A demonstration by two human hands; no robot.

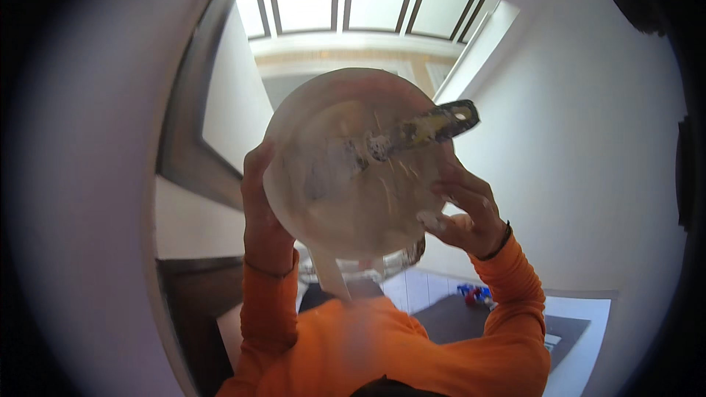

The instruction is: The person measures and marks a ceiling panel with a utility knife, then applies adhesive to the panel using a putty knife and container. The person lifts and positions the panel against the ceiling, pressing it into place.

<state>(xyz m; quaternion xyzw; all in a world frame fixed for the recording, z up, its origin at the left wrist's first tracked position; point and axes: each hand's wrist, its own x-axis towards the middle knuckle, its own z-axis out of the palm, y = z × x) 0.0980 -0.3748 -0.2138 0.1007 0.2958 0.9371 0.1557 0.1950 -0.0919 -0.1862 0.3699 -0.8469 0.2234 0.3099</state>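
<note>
A round, pale, smeared container is raised in front of me; I cannot tell whether it is a bucket or only a lid. Across it lies a putty knife with a dark, paint-stained handle and a whitish, blurred blade. The handle's end, with a hanging hole, juts past the rim at the upper right. My left hand grips the container's left edge. On the lower right edge, my right hand holds it with fingers bent and white residue on a fingertip. A pale flat strip shows below the container.
White walls rise on both sides, with a bright paned window at the far end. Dark-edged, step-like panels run along the left. Low on the right, a blue and red object is beside a dark grey surface.
</note>
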